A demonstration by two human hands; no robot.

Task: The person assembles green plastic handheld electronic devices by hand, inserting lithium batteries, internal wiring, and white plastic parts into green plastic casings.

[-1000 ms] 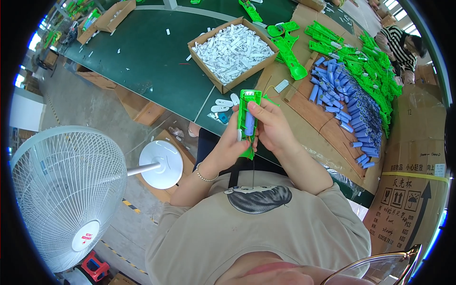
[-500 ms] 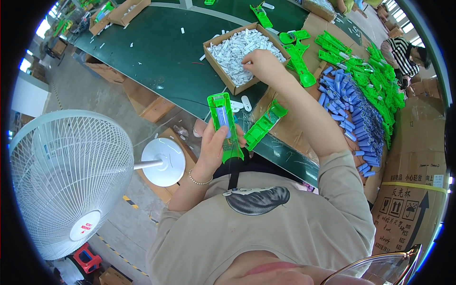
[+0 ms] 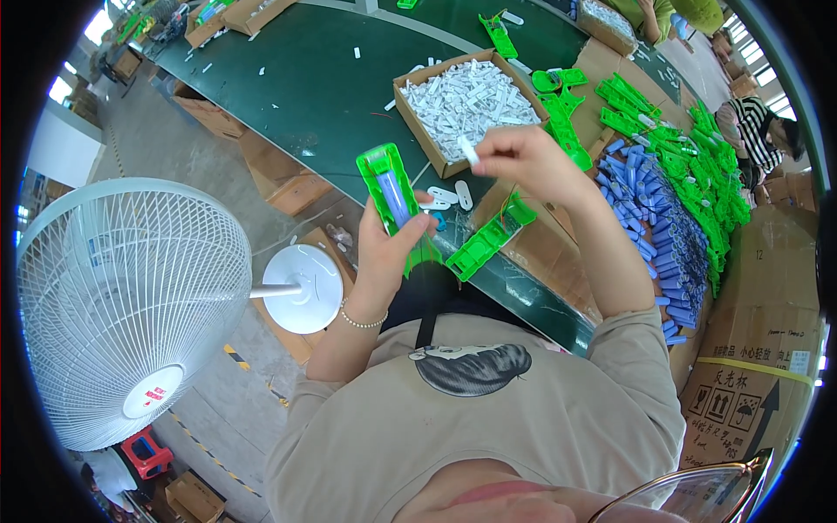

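My left hand is wrapped round a green plastic housing, held tilted in front of me with its inner side showing. A blue cylindrical battery lies inside that housing. Between the thumb and fingers of my right hand is a small white plastic piece. This hand is just past the near right corner of a cardboard box heaped with similar white pieces. Another green housing, with thin wires, lies on the table edge right of my left hand. Several white oval pieces rest beside it.
Piles of blue batteries and green housings cover the cardboard at right. Stacked cartons stand close on my right. A white fan is on my left. Co-workers are across the table.
My right hand has come out of the box toward me, now with a white piece in its pinch. My left hand has moved slightly left with the green housing, which has tilted.
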